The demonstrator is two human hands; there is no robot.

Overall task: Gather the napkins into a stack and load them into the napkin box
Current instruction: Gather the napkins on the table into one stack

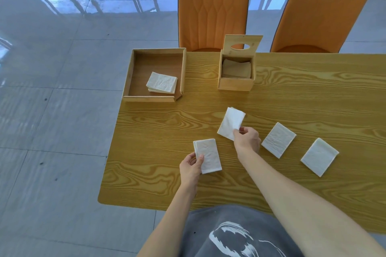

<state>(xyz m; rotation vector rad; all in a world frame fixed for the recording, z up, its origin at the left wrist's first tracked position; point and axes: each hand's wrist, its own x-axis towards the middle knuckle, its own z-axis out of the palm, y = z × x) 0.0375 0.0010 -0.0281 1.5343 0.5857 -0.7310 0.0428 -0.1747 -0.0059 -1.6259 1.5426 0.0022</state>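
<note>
My left hand grips a small stack of white folded napkins by its lower left edge, near the table's front. My right hand pinches the lower corner of another white napkin, which is lifted and tilted. Two more napkins lie flat to the right, one beside my right hand and one farther right. The wooden napkin box stands at the back with its slotted lid raised; napkins show inside it.
A shallow wooden tray at the table's back left corner holds a short pile of napkins. Two orange chairs stand behind the wooden table. Tiled floor lies to the left.
</note>
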